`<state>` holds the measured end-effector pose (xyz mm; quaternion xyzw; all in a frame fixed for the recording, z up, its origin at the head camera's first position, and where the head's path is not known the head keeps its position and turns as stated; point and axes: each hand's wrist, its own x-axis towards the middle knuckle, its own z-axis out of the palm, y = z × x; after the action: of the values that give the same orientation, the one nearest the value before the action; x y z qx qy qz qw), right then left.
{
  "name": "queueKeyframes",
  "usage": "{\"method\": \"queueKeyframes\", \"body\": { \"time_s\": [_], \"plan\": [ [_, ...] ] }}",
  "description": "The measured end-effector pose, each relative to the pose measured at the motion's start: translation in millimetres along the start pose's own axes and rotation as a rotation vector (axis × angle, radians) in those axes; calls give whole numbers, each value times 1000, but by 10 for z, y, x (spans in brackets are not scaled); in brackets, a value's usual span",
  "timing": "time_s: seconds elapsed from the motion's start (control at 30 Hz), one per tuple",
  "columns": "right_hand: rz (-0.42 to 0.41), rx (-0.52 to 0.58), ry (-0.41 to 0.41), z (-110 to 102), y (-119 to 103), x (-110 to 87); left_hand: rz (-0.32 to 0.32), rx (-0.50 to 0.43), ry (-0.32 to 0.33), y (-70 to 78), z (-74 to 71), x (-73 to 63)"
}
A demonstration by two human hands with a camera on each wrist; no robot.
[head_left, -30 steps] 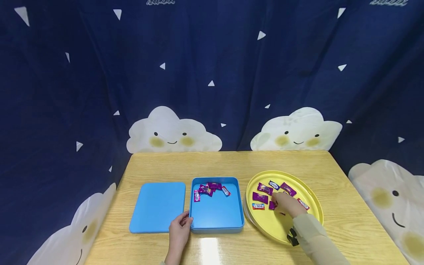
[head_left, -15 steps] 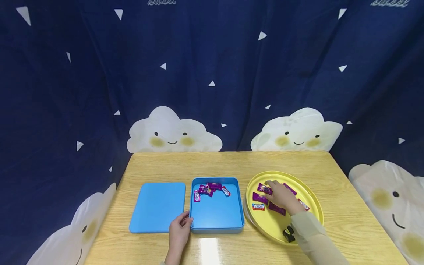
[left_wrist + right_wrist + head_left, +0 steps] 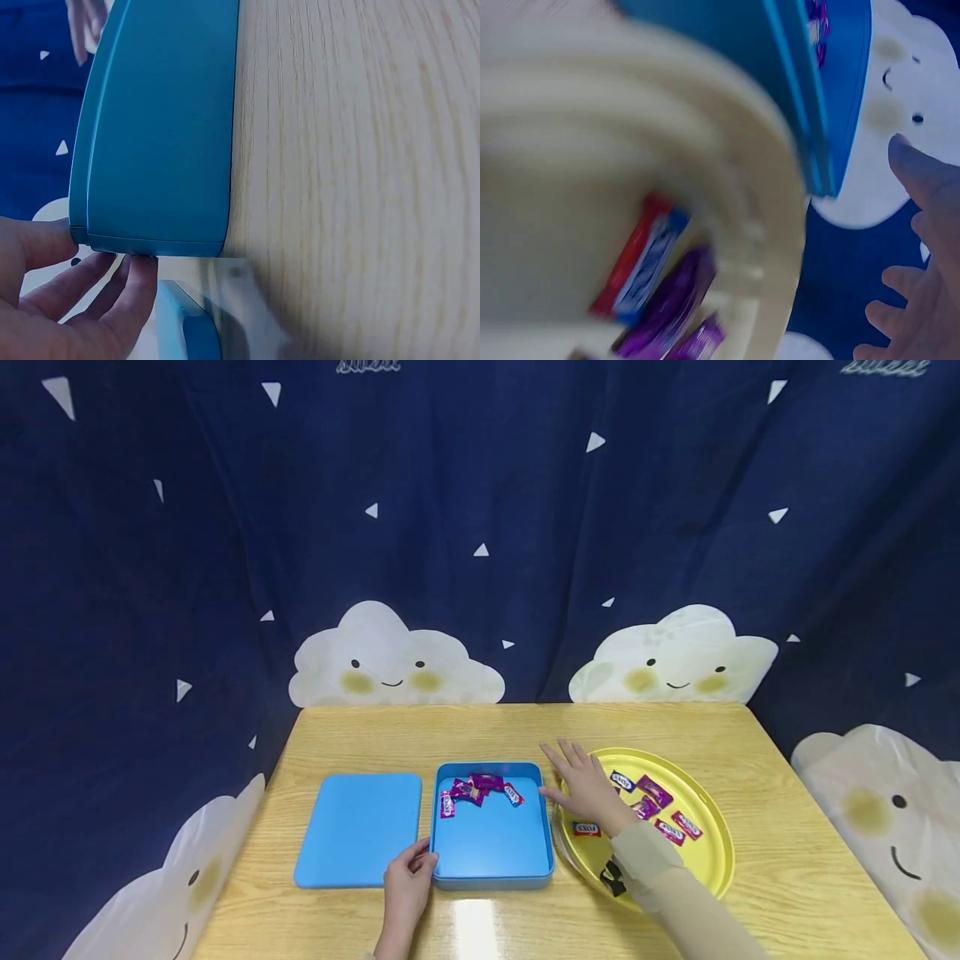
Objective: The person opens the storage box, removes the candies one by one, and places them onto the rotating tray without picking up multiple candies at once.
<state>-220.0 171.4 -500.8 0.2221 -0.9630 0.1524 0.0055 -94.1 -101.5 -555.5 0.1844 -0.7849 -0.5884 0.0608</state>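
My left hand (image 3: 407, 881) holds the blue box (image 3: 491, 860) at its left front corner. In the left wrist view, the thumb is at the rim and bent fingers (image 3: 135, 292) touch the outer side. My right hand (image 3: 588, 789) has its fingers spread over the left edge of the yellow tray (image 3: 720, 860), close to the box's right wall. I see nothing held in it. Wrapped candies lie in the tray, among them a purple one (image 3: 655, 791) and a red one (image 3: 686, 825). Others are hidden under the right forearm. Several candies (image 3: 468, 791) lie at the back of the box.
A flat blue lid (image 3: 360, 831) lies on the wooden table (image 3: 525, 731), left of the box. Behind the table hangs a dark blue curtain (image 3: 450, 468) with cloud prints. The tray stands close to the box's right side. A small black object (image 3: 611, 877) is by the right wrist.
My right hand has moved left from above the candies in the tray to its left edge, and its fingers have spread. The left hand stays at the box corner.
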Motion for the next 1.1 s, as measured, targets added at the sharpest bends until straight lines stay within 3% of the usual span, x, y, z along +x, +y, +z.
{"method": "queueKeyframes", "body": {
  "time_s": [0.33, 0.73, 1.1],
  "plan": [
    [-95, -52, -105, 194, -490, 304, 25, 0, -2, 16, -14, -11],
    [-264, -54, -177, 357, -879, 473, 8, 4, 3, 12, -2, -12],
    [-212, -99, -298, 516, -1029, 655, 15, -6, 14, 14, 3, -13]
  ]
}}
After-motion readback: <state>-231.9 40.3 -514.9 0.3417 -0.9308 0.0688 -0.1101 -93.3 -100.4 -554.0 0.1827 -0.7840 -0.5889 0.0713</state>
